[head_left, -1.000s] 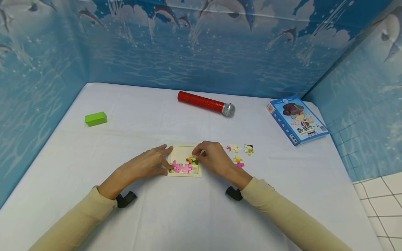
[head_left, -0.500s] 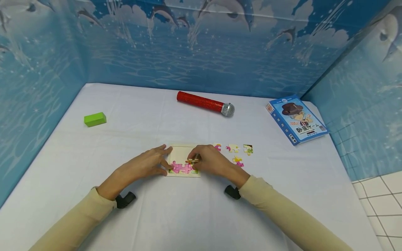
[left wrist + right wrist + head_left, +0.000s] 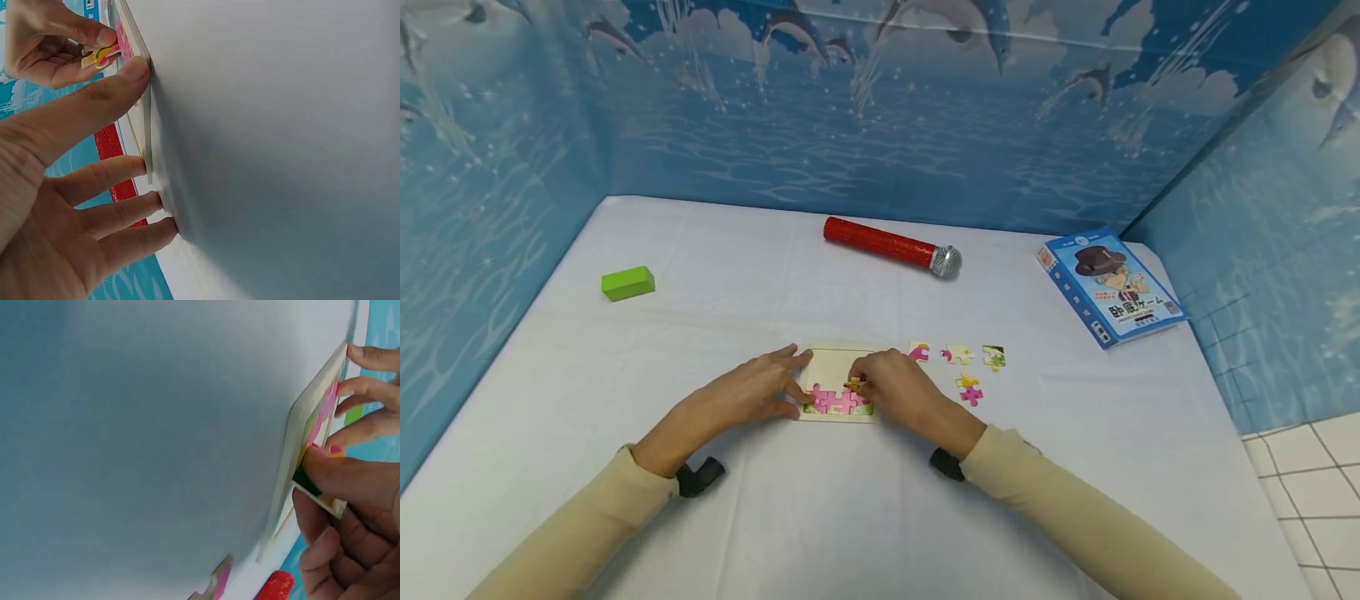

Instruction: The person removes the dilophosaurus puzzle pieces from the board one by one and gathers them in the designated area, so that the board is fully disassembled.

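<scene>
A shallow puzzle tray (image 3: 829,360) lies on the white cloth, with joined pink puzzle pieces (image 3: 837,402) along its near side. My left hand (image 3: 748,389) rests along the tray's left edge, fingers spread; in the left wrist view the thumb (image 3: 133,70) lies on the rim and other fingertips touch the tray side and cloth. Between thumb and fingers, my right hand (image 3: 904,392) pinches a puzzle piece (image 3: 307,481), yellow, pink and dark green, tilted over the tray's right part near the pink pieces. Its far side is hidden by the fingers.
Several loose puzzle pieces (image 3: 958,356) lie right of the tray, one pink (image 3: 972,395) nearer. Behind are a red microphone (image 3: 891,246), a green block (image 3: 628,284) at left and a blue game box (image 3: 1112,287) at right. A dolphin-print curtain (image 3: 865,133) surrounds the table's back.
My right hand has shifted slightly down and turned the pinched puzzle piece, still over the tray's right part. The left hand stays put. Loose pieces by the right hand have come into fuller view.
</scene>
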Demonstrator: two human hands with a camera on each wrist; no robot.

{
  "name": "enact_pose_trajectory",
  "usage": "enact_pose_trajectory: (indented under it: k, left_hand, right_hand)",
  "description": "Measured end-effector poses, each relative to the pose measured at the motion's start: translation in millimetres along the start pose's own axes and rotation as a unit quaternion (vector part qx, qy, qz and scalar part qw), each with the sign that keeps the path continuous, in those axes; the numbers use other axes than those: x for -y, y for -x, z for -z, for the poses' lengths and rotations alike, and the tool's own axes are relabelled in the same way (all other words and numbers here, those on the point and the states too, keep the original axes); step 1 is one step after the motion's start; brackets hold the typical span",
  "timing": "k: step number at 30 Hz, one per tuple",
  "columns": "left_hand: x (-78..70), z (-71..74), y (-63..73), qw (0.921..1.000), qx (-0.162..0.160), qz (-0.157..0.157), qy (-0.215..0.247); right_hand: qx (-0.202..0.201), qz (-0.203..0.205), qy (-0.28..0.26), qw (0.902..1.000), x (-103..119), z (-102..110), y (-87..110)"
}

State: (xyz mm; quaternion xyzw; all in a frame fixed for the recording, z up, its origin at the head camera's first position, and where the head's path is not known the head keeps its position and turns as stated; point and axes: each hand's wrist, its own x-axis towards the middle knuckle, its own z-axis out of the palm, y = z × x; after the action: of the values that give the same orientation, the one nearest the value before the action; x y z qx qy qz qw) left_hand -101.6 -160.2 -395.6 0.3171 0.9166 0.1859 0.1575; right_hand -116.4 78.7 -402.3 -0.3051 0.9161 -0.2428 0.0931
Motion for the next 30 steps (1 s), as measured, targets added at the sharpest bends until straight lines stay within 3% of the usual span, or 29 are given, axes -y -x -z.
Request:
enact_pose_trajectory:
  k: [5, 11, 19, 25, 30]
  left_hand:
    - [0.8, 0.5, -1.2, 1.0, 0.001, -0.003, 0.001]
    - [1.3, 0.2, -1.2, 0.9999, -0.002, -0.009, -0.003]
    - [-2.8, 3.1, -1.4, 1.0, 0.003, 0.008, 0.005]
    - [-1.9, 1.8, -1.7, 0.9999, 0.003, 0.009, 0.005]
    - [-1.4, 0.0, -1.4, 0.9999, 0.002, 0.015, 0.007]
  right_hand:
    - [0.001, -0.002, 0.02, 0.9998, 1.0, 1.5, -1.3]
    - [0.024, -0.03, -0.078, 0.9962, -13.8, 18.3, 5.4]
    - [-0.005, -0.127, -0.115, 0.9852, -63.6, 56.5, 54.6]
    - [0.026, -0.158, -0.123, 0.9794, -107.1, 84.7, 96.8]
    - [0.032, -0.187, -0.097, 0.977, -122.0, 88.4, 111.1]
